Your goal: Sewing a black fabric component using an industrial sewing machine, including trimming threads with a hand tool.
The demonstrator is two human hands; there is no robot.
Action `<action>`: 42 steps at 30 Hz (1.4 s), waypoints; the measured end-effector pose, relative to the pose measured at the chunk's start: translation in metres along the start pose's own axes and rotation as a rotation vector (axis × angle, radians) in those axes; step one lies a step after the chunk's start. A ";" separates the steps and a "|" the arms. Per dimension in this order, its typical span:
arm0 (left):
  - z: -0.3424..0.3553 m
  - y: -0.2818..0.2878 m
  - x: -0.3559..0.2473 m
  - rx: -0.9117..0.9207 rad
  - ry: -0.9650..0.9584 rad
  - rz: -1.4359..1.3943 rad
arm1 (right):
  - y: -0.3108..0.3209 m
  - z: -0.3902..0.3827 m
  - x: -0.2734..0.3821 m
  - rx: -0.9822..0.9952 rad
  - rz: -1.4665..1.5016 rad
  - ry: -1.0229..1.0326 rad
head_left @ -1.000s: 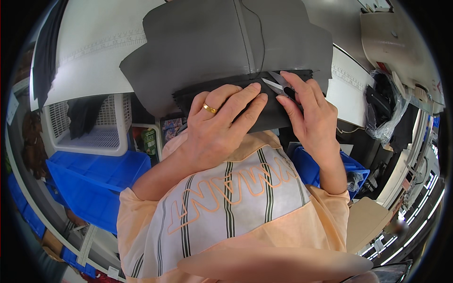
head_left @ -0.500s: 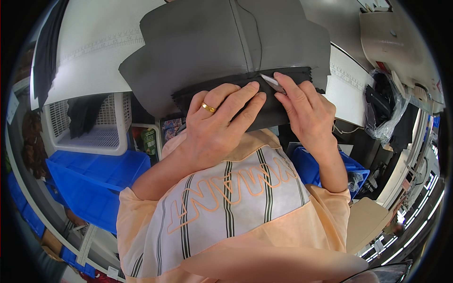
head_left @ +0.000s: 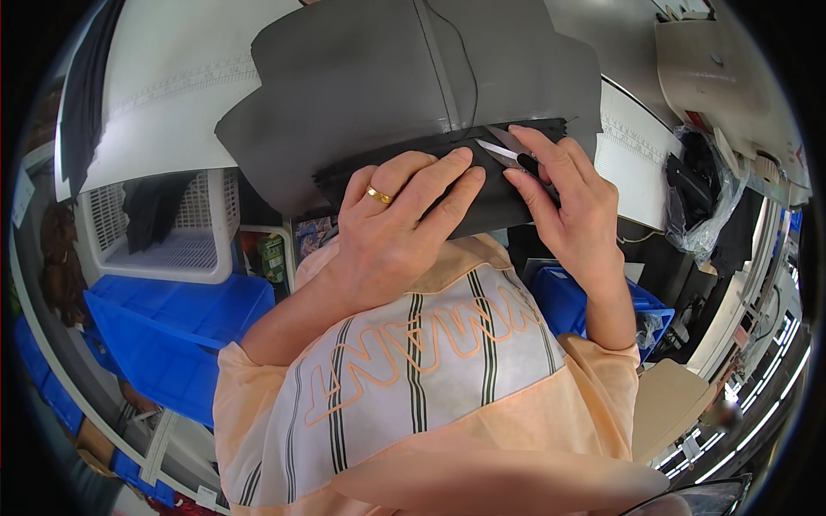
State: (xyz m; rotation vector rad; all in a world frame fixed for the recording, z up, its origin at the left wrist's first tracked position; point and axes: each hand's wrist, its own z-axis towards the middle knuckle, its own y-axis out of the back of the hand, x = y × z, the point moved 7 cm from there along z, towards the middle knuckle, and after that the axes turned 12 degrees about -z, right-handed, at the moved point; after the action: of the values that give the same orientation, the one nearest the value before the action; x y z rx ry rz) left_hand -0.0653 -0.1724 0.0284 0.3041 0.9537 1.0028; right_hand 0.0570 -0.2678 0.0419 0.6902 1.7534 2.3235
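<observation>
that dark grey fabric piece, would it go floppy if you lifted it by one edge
Probably floppy: the dark grey fabric drapes over the table edge and folds under the left hand. Likely light, since fingers alone pin it. The right hand holds small snips at its seam.

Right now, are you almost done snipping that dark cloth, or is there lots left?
Done: the dark grey fabric already has a stitched seam down its middle and a folded near edge. In hand: the left hand presses that fold flat while the right hand holds small thread snips with the blades at the edge. Left: a loose thread still trails on top; I cannot tell how much more needs trimming.
</observation>
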 end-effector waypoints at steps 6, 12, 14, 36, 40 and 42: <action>0.001 0.000 -0.001 -0.001 0.000 0.007 | 0.002 0.000 -0.005 -0.080 -0.049 -0.058; 0.002 0.002 0.000 0.018 0.091 -0.042 | 0.001 0.000 -0.001 -0.031 0.022 0.023; 0.002 0.001 0.001 0.021 0.089 -0.039 | 0.002 0.000 -0.003 -0.025 -0.002 -0.003; 0.001 0.002 -0.001 0.020 0.099 -0.041 | 0.001 0.003 -0.001 0.031 0.018 0.059; 0.002 0.002 -0.001 0.013 0.085 -0.035 | 0.001 0.002 0.000 0.012 0.010 0.034; 0.001 0.001 -0.001 0.026 0.091 -0.034 | 0.000 0.001 0.000 -0.003 -0.020 0.026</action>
State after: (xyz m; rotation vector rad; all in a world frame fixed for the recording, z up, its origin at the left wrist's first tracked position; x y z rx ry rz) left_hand -0.0649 -0.1723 0.0304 0.2651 1.0520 0.9802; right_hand 0.0569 -0.2667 0.0419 0.6410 1.7585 2.3323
